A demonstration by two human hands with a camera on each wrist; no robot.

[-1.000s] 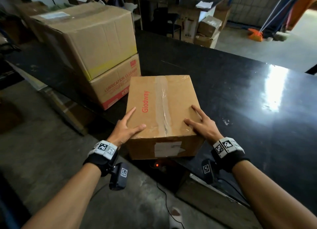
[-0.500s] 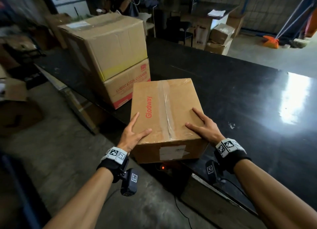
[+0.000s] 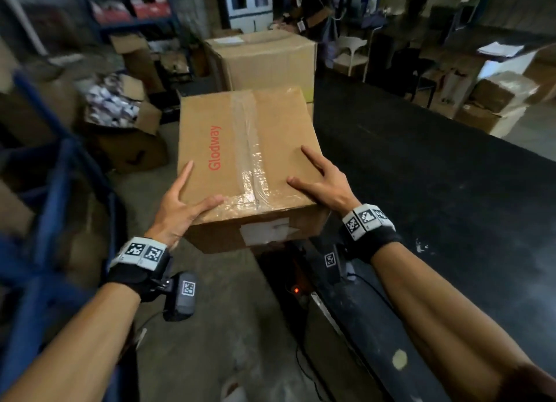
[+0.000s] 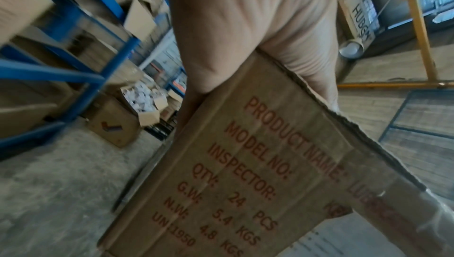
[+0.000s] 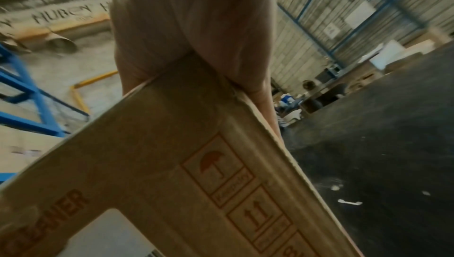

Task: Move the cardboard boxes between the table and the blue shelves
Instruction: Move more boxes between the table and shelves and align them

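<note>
Carry step, table to shelves. Glodway box (image 3: 240,148) centre frame, off black table (image 3: 451,191), over floor. My left hand (image 3: 180,203) and right hand (image 3: 325,181) clamp near corners, fingers spread flat on top. Next, I judge: turn toward blue shelves (image 3: 54,191) at left edge, keep box level.

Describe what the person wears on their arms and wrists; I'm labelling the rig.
Both forearms are bare, no sleeves. Each wrist has a black band topped with white blocks printed with black square markers. A small black camera unit carrying its own marker hangs under each wrist.
</note>
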